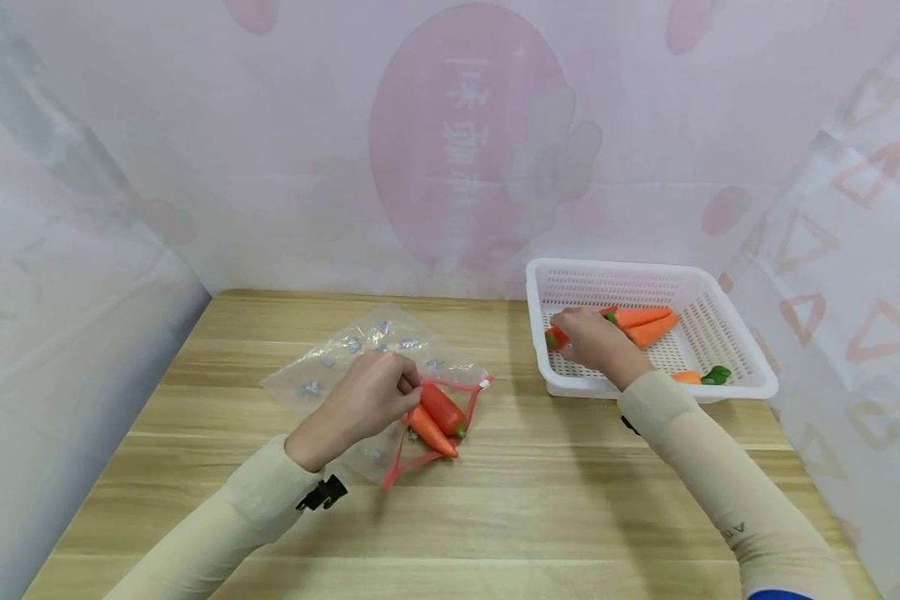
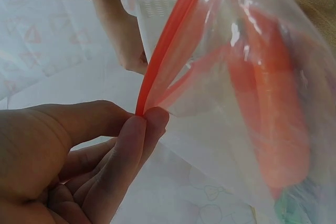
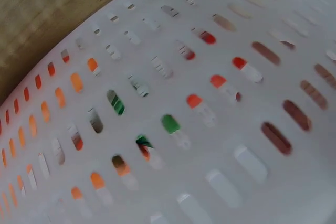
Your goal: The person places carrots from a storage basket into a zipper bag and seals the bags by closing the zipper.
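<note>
Leftmost, a clear bag (image 1: 345, 354) on the wood-grain table (image 1: 510, 508); left hand (image 1: 367, 396) pinches its red zip edge between thumb and fingers. Carrot (image 1: 432, 432) and red pepper (image 1: 442, 408) lie side by side at its mouth. Farther right, white basket (image 1: 615, 265): right hand (image 1: 592, 337) inside, fingers at a red-and-green vegetable (image 1: 557, 338); whether grasped, cannot tell. Orange carrots (image 1: 651, 331) to its right.

The zip bag (image 1: 382, 329) looks like thin glossy plastic, the basket (image 1: 607, 287) smooth plastic, the desk (image 1: 525, 508) wood-grained with a soft sheen, the sleeves (image 1: 258, 492) matt cloth.
</note>
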`<state>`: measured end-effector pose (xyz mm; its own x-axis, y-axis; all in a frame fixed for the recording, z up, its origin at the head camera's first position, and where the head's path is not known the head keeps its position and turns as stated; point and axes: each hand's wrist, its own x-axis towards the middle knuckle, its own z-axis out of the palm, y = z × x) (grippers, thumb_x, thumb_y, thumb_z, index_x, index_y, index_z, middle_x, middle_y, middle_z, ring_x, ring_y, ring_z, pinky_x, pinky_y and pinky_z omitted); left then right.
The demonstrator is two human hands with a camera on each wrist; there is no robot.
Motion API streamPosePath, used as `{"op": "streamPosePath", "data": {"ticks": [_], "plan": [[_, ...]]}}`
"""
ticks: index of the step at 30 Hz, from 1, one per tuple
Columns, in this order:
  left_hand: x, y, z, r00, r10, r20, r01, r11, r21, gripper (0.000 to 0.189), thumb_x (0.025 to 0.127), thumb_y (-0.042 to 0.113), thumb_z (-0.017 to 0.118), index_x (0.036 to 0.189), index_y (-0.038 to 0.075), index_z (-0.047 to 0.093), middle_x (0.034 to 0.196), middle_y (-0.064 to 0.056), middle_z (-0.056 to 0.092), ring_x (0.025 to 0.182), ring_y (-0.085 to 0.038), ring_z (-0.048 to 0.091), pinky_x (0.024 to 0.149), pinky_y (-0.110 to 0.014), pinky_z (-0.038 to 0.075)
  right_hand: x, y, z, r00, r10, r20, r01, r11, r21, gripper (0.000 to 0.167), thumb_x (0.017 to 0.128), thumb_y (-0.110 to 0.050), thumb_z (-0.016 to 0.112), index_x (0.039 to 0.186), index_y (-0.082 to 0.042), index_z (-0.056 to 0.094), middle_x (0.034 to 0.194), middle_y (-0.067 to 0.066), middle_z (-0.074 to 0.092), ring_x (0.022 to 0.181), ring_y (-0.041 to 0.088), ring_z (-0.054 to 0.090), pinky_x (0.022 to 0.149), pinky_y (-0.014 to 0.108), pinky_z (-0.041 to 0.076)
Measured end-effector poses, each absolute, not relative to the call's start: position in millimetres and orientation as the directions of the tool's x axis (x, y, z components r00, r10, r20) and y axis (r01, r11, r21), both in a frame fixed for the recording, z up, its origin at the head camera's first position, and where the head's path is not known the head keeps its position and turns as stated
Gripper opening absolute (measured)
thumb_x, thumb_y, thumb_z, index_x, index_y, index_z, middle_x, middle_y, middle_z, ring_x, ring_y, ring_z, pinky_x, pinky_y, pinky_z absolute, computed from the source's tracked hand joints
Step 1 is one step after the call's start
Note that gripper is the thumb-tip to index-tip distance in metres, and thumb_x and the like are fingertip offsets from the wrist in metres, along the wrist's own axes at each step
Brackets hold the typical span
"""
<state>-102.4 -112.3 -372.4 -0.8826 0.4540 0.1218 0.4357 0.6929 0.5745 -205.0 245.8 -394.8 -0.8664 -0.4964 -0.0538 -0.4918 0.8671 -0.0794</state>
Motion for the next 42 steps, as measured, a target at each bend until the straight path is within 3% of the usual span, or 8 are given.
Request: {"op": "streamPosePath", "data": {"ticks": [16, 24, 32, 42], "plan": [[-102, -112, -373, -0.881, 0.456, 0.126, 0.439, 0.69, 0.575, 0.009, 0.088, -0.003, 0.07, 0.088, -0.001, 0.079, 0.081, -0.005, 0.078, 0.069, -0.007, 0.069, 0.065, -0.023, 0.06, -219, 241, -411, -0.86, -0.503, -0.084, -0.503, 0.864, -0.021, 0.033, 0.088, 0.001, 0.08, 0.12, 0.002, 0.071, 0.112, 0.017, 0.075, 0.098, 0.03, 0.071, 0.089, 0.044, 0.062], [-100, -111, -374, -0.883, 0.454, 0.115, 0.432, 0.693, 0.577, 0.009, 0.088, -0.003, 0.07, 0.088, 0.0, 0.079, 0.082, -0.005, 0.078, 0.07, -0.007, 0.069, 0.065, -0.023, 0.06, -217, 234, -417, -0.861, -0.502, -0.079, -0.508, 0.852, 0.123, 0.026, 0.09, 0.0, 0.079, 0.114, 0.0, 0.072, 0.108, 0.016, 0.074, 0.099, 0.032, 0.073, 0.084, 0.042, 0.064], [-97, -109, -373, -0.887, 0.448, 0.111, 0.425, 0.698, 0.577, 0.008, 0.089, -0.003, 0.071, 0.089, -0.001, 0.079, 0.082, -0.005, 0.078, 0.07, -0.008, 0.069, 0.065, -0.023, 0.06, -216, 232, -417, -0.867, -0.493, -0.067, -0.495, 0.842, 0.213, 0.01, 0.095, 0.003, 0.071, 0.102, -0.005, 0.072, 0.103, 0.014, 0.074, 0.095, 0.03, 0.071, 0.083, 0.041, 0.063], [-96, -108, -373, -0.892, 0.44, 0.1, 0.412, 0.704, 0.579, 0.008, 0.089, -0.002, 0.071, 0.09, -0.001, 0.079, 0.083, -0.005, 0.078, 0.071, -0.008, 0.069, 0.065, -0.023, 0.06, -215, 230, -415, -0.857, -0.512, -0.054, -0.508, 0.826, 0.243, 0.01, 0.095, 0.003, 0.071, 0.094, -0.006, 0.075, 0.097, 0.012, 0.074, 0.09, 0.03, 0.071, 0.081, 0.042, 0.064]]}}
